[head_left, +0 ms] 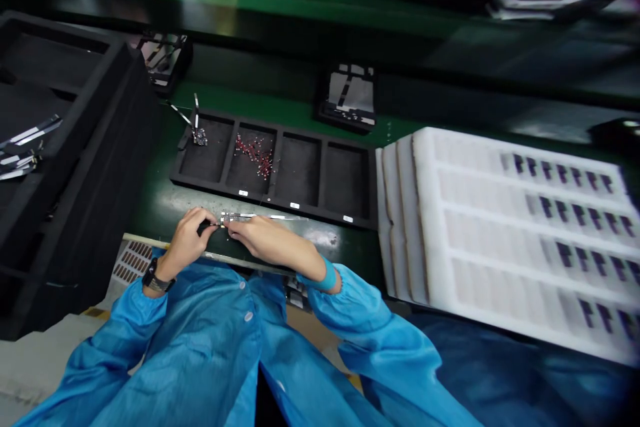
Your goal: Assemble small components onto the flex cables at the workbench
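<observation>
left hand (186,242), right hand (267,239): fingers clamped on thin metal strip (265,217); at 12 o'clock, black foam tray (300,207), red parts (255,155) in second compartment from left.

Bright blue smock (200,340), thin & shiny w/ soft creases, white snap btns (245,316) down the front. Sleeves puffy, gathered into elastic cuffs (134,298) at the wrists. L wrist: black watch (157,277) w/ chunky strap, face not readable. R wrist: flat blue band (326,275), snug, just past the cuff. L hand (186,240) & R hand (270,239) bare
</observation>
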Motion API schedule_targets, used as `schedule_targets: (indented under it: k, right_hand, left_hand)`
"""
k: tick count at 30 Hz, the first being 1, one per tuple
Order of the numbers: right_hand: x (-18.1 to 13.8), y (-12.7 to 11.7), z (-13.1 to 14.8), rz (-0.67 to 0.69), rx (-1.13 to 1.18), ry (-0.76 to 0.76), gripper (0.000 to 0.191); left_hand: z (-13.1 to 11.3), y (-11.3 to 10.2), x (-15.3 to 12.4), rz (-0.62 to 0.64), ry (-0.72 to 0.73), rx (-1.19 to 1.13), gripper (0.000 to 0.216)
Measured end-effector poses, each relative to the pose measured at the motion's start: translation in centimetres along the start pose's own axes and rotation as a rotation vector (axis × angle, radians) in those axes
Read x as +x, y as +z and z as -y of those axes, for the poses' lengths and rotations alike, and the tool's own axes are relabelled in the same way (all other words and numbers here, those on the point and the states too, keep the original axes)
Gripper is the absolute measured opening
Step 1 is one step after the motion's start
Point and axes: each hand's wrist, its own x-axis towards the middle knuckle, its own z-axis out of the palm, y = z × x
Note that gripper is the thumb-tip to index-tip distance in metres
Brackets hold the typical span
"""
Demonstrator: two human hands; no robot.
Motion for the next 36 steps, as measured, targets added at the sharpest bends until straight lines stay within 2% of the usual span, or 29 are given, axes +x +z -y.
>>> schedule_targets:
  k: [1,3,6,9,14,19,24,30,36]
  right_hand:
    - [-0.1,0.0,-0.2,-0.007,0.034,-0.027,0.025]
    - [-0.4,-0.1,-0.5,-0.054,0.15,-0.105,0.023]
    - [-1.1,-1.0,-0.4,-0.225,0.387,-0.193,0.022]
    - [-1.5,-2.4,-0.2,-0.39,0.537,-0.179,0.02]
    - [-1.0,-4.0,-0.6,-0.523,0.575,-0.125,0.018]
    - [-0.1,-4.0,-1.4,-0.555,0.612,-0.124,0.018]
    - [0.2,-3.3,-1.7,-0.541,0.653,-0.16,0.016]
    - [0.5,-2.9,-1.8,-0.538,0.596,-0.175,0.017]
    - [0.7,-2.7,-1.8,-0.553,0.576,-0.199,0.014]
  left_hand:
    - [-0.1,-0.2,0.2,-0.027,-0.05,-0.043,0.002]
    - [-0.4,-0.6,0.8,-0.082,-0.136,-0.147,0.01]
    - [-1.3,-1.9,1.5,-0.116,-0.199,-0.328,0.017]
    - [-2.7,-3.4,1.9,-0.101,-0.22,-0.442,0.02]
    - [-5.2,-5.6,2.1,-0.116,-0.227,-0.519,0.034]
    - [-6.6,-6.1,1.6,-0.08,-0.204,-0.564,0.021]
    - [-7.3,-5.2,2.3,0.004,-0.239,-0.531,0.026]
    - [-7.1,-4.0,3.6,0.053,-0.252,-0.504,0.02]
    - [-6.7,-4.0,3.9,0.07,-0.208,-0.443,0.019]
